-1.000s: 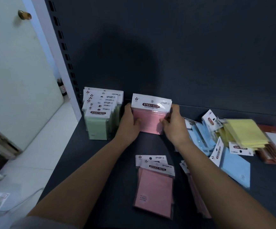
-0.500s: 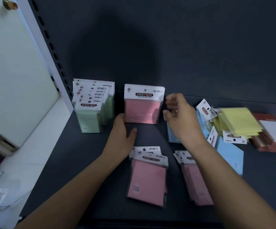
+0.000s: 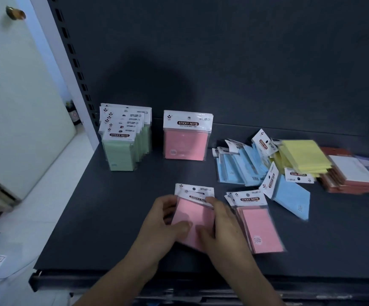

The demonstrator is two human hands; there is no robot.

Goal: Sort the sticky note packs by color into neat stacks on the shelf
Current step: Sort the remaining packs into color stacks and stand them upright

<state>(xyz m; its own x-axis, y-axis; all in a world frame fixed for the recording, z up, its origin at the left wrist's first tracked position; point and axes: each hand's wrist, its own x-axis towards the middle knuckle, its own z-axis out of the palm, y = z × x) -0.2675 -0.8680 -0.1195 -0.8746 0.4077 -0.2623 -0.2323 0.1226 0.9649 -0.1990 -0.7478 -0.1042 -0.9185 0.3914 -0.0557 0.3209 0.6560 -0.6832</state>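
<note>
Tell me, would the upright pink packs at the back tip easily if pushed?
Likely yes: the upright pink packs stand on a narrow bottom edge, so a nudge could topple them. Their glossy wrap looks slippery, so fingers might slide.

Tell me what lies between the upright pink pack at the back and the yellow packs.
In the head view, a loose heap of blue packs lies between the upright pink pack and the yellow packs.
</note>
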